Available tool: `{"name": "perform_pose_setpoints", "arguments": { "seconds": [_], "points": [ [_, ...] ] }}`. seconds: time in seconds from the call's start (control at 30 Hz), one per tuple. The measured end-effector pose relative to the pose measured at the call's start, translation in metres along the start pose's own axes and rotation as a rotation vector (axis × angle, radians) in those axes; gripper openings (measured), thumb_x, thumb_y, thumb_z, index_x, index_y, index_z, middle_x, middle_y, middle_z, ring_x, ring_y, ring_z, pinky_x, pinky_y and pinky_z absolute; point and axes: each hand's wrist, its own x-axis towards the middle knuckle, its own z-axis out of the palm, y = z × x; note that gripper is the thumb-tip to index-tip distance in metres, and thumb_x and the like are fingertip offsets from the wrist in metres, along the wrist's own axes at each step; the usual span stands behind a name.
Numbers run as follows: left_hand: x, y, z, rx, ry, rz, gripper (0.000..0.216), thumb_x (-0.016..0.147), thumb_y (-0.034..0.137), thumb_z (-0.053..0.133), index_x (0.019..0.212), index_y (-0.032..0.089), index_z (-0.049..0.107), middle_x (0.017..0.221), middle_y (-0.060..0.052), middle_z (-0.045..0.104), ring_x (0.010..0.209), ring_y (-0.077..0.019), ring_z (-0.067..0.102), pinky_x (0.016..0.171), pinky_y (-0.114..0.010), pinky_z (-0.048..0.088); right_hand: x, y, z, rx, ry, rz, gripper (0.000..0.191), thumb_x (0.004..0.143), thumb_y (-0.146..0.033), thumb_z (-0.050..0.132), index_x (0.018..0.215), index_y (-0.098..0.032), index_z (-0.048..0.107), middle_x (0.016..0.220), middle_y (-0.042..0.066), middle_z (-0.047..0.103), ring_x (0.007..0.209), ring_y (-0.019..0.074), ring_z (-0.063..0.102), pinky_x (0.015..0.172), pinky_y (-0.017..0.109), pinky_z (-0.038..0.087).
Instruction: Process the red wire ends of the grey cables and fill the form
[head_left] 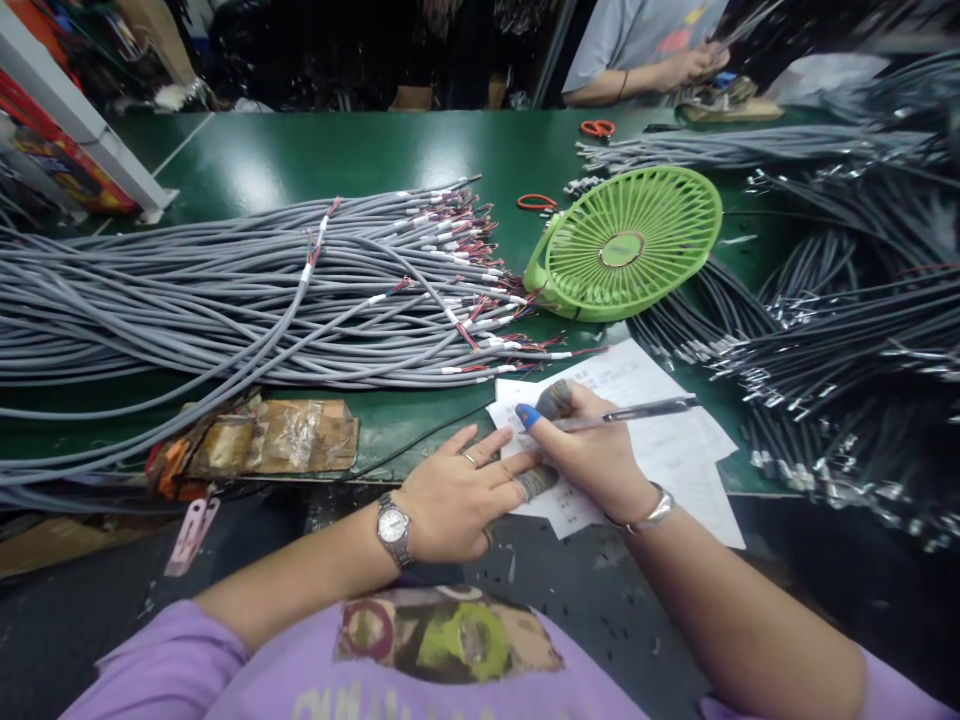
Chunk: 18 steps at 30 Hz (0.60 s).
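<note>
My right hand (592, 445) grips a pen (649, 408), its thumb wrapped in blue and its forefinger in grey tape. Beneath it lie overlapping printed paper sheets (675, 440) at the table's front edge. My left hand (465, 490) rests flat with fingers spread, its fingertips on the left side of the sheets. A ring and a wristwatch are on that hand and wrist, and one finger has grey tape. The pen's tip is hidden behind the right fingers. Just beyond the papers stands a green fan (630, 245).
Grey cables (247, 290) with stripped coloured wire ends cover the left of the green table (337, 145). Black cables (847, 330) with metal ends heap up on the right. A taped wooden block (300, 435) sits front left. Across the table, a person's hands (697, 65) hold thin cables.
</note>
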Motion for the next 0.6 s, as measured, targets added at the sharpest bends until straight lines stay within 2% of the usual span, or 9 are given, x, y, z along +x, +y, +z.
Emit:
{"name": "perform_pose_setpoints", "arguments": {
  "seconds": [0.27, 0.4, 0.6],
  "points": [
    [0.0008, -0.0004, 0.0001, 0.003, -0.006, 0.002, 0.059, 0.073, 0.024, 0.058, 0.131, 0.022, 0.053, 0.149, -0.004, 0.042, 0.139, -0.0316, 0.031, 0.11, -0.05, 0.028, 0.0003, -0.0004, 0.0004, -0.037, -0.007, -0.011, 0.022, 0.073, -0.032, 0.055, 0.058, -0.024, 0.041, 0.051, -0.004, 0.046, 0.049, 0.0122, 0.041, 0.05, 0.026, 0.036],
    [0.0005, -0.0005, 0.0006, 0.001, -0.002, 0.001, 0.049, 0.073, 0.023, 0.057, 0.122, 0.022, 0.06, 0.15, -0.003, 0.041, 0.14, -0.0309, 0.03, 0.111, -0.049, 0.027, 0.0, 0.0005, 0.0011, -0.052, 0.006, -0.021, 0.021, 0.073, -0.032, 0.055, 0.059, -0.024, 0.042, 0.052, -0.004, 0.047, 0.05, 0.0127, 0.043, 0.051, 0.027, 0.037],
    [0.0006, -0.0006, 0.0028, -0.004, -0.005, -0.002, 0.051, 0.071, 0.021, 0.058, 0.122, 0.023, 0.06, 0.151, -0.003, 0.04, 0.141, -0.0314, 0.028, 0.111, -0.049, 0.026, -0.0003, 0.0023, 0.0011, -0.082, -0.004, -0.031, 0.022, 0.073, -0.03, 0.055, 0.058, -0.024, 0.04, 0.052, -0.004, 0.047, 0.05, 0.0125, 0.043, 0.051, 0.026, 0.036]
  ]
}}
